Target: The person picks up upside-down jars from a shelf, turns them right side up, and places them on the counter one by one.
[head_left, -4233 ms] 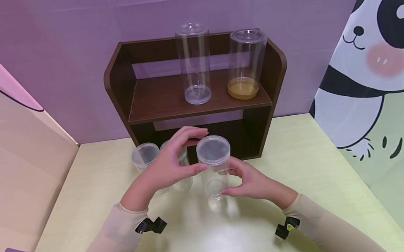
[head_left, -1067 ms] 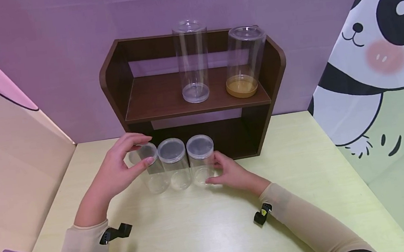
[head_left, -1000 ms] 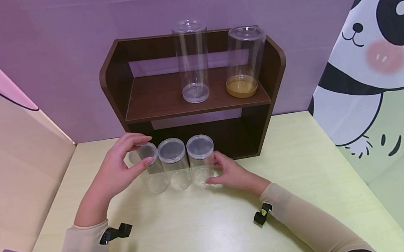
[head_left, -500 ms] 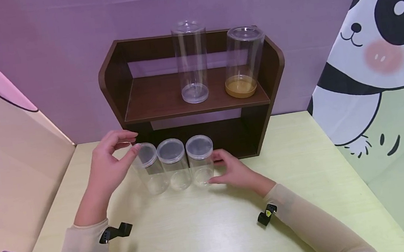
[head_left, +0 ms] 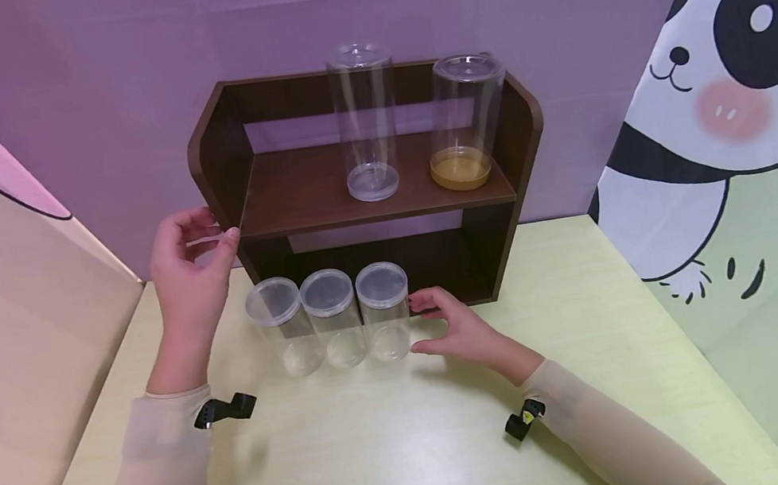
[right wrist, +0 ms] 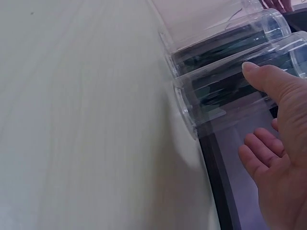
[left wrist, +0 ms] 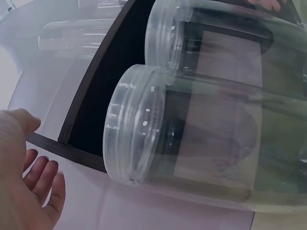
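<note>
Three clear lidded jars stand upright in a row on the table before the shelf: a left jar (head_left: pixel 275 303), a middle jar (head_left: pixel 328 293) and a right jar (head_left: pixel 383 285). My left hand (head_left: pixel 190 277) is raised by the left side panel of the dark brown shelf (head_left: pixel 379 218), its fingers loosely bent and holding nothing. In the left wrist view the left jar's lid (left wrist: pixel 127 127) lies to the right of that hand. Beside the right jar, my right hand (head_left: pixel 458 330) has thumb and fingers spread apart; its thumb overlaps the jar in the right wrist view.
On the upper shelf board stand a tall clear canister (head_left: pixel 366 125) and a shorter one with a golden-brown base (head_left: pixel 462 170). The pale wooden table (head_left: pixel 355 454) reaches toward me. A purple backdrop (head_left: pixel 95 132) and a panda-print panel (head_left: pixel 720 109) enclose it.
The right jar, earlier between both hands, now stands in the row. My left hand has left the left jar and moved up and left to the shelf side. My right hand has eased slightly rightward.
</note>
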Demonstrator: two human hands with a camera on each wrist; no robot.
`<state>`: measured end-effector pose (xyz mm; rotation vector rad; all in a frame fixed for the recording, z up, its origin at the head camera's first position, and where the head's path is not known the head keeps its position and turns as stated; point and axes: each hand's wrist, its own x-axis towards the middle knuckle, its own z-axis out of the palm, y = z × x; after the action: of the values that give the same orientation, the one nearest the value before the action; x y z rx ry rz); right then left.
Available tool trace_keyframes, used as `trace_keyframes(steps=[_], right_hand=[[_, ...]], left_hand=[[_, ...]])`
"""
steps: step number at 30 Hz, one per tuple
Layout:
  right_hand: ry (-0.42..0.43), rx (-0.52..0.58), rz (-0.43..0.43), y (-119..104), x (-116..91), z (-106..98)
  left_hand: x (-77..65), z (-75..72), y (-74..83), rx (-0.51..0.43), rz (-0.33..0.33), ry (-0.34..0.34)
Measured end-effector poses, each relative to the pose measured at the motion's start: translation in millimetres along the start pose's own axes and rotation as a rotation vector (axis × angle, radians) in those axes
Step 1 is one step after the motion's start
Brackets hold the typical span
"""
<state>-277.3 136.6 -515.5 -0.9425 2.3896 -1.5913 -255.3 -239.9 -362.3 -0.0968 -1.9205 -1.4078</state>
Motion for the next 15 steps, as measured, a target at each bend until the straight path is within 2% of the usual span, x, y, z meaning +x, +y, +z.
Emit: trace_keyframes(steps=[7,15], right_hand=[[0.001,0.017,-0.009,-3,-4,-3],[0.005,0.034,0.006,-4,-8,-6]], left_hand=[[7.3,7.1,16.3,-0.017,0.036,0.062],[12.9,10.0,4.6,0.034,0.03,0.11]])
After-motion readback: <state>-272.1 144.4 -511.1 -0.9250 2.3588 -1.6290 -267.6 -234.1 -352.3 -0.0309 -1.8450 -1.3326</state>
